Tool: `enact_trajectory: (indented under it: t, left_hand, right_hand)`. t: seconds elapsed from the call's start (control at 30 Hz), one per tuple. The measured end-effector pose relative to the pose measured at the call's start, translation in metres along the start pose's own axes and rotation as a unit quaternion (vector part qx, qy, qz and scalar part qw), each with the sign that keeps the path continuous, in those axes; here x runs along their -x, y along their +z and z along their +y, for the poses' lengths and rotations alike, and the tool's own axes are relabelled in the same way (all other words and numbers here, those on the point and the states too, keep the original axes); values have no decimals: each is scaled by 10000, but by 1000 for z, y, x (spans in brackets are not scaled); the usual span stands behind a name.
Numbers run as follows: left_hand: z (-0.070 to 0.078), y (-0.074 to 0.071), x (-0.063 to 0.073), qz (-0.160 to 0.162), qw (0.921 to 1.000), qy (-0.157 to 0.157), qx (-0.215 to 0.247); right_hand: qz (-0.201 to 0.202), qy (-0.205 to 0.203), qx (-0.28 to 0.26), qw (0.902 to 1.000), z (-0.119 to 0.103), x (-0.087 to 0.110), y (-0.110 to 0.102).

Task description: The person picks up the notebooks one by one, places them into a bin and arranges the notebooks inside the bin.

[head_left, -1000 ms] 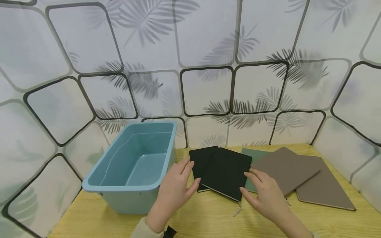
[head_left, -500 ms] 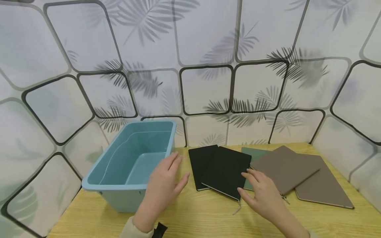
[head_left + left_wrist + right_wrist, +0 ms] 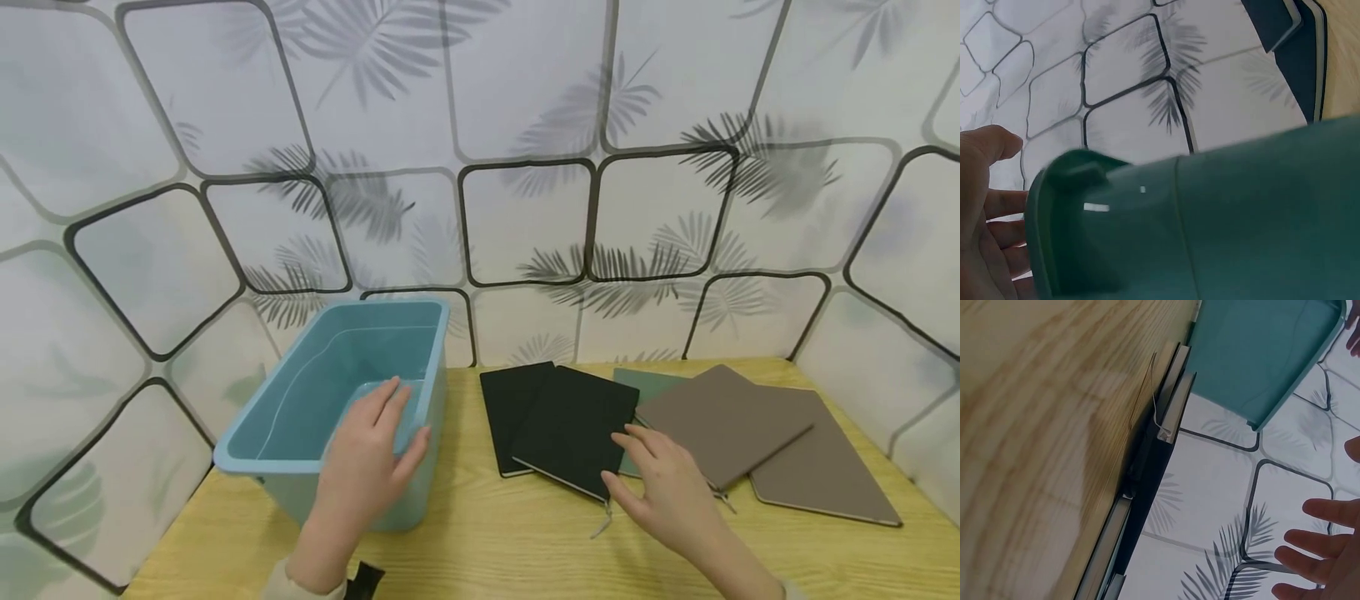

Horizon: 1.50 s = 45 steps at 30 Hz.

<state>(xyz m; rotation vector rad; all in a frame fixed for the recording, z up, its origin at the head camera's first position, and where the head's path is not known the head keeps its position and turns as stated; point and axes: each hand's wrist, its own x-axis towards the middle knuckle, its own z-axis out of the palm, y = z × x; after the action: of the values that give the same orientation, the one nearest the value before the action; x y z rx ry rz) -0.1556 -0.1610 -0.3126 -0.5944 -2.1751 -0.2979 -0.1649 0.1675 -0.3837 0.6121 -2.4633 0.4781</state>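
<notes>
In the head view my left hand (image 3: 363, 462) is above the near right rim of a blue-green plastic tub (image 3: 300, 392), fingers extended and holding nothing. Its fingers (image 3: 1007, 234) show beside the tub's rim in the left wrist view; whether they touch it I cannot tell. My right hand (image 3: 663, 487) hovers, fingers spread and slightly bent, by the right side of the upper black notebook (image 3: 577, 429), with nothing in its grasp. Another black notebook (image 3: 510, 408) lies partly beneath that one. To the right a brown notebook (image 3: 720, 421) overlaps a second brown notebook (image 3: 825, 467) and a green notebook (image 3: 645, 382).
All the notebooks lie on a light wooden table (image 3: 510, 542). A patterned wall covering (image 3: 525, 225) with leaf prints encloses the back and both sides. Ribbon bookmarks stick out of the notebooks' near edges, one ribbon (image 3: 602, 523) from the upper black one.
My left hand has moved left from beside the black notebooks to the tub's rim. The right hand stays almost in place, and the notebooks lie as before.
</notes>
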Motion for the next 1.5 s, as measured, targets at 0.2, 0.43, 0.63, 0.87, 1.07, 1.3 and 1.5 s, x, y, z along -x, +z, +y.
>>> enact_trajectory:
  t: [0.2, 0.43, 0.63, 0.87, 1.07, 1.3, 1.5]
  left_hand:
    - [-16, -11, 3, 221, 9994, -196, -196]
    - [-35, -21, 10, 236, 9972, -578, -419]
    - [-51, -27, 16, 287, 9945, -847, -537]
    - [-69, -36, 20, 293, 9914, -1098, -653]
    - [-78, -43, 24, 114, 9871, -1353, -852]
    - [-92, -46, 26, 89, 9858, -1305, -1057]
    - [-99, -50, 28, -144, 9822, -1557, -1043]
  right_hand:
    - [36, -19, 63, 10000, 0, 0, 1]
    - [-89, 87, 115, 9999, -1, 1, 1]
    - [-94, 70, 122, 9999, -1, 2, 1]
    - [-54, 39, 128, 9999, -1, 1, 1]
    - [-17, -1, 105, 9999, -2, 1, 2]
    - [11, -24, 44, 10000, -2, 2, 3]
    - [-117, 66, 18, 9999, -2, 3, 4]
